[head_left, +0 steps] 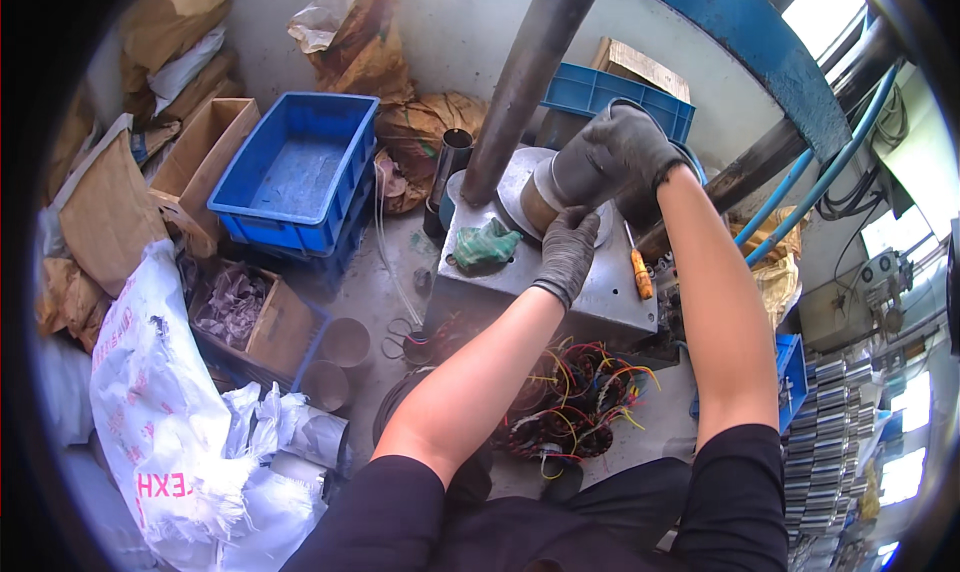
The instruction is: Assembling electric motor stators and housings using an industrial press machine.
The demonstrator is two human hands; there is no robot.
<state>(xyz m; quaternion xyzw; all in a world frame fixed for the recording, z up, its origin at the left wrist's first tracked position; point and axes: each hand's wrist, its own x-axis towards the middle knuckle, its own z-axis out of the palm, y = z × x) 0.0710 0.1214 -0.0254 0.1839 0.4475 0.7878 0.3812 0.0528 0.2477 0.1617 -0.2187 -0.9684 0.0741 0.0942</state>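
Note:
A dark grey metal cylinder [578, 175] leans over a lighter ring and a round plate on the steel press bed [610, 290]. My right hand [632, 140], in a dark glove, is wrapped round the cylinder's upper part. Lower down, my left hand [570, 254], in a grey glove, has its fingers curled against the cylinder's base; its fingertips are partly hidden. A green cloth [486, 243] lies on the bed to the left of my left hand. On the right of the bed rests a screwdriver with an orange handle [641, 274].
Dark steel posts [530, 82] rise around the bed. Wound coils with coloured wires [565, 412] lie below it. Blue crates [290, 162], wooden boxes and a torn white sack [160, 402] crowd the left. Stacked metal cylinders [825, 442] and blue hoses [800, 207] are at right.

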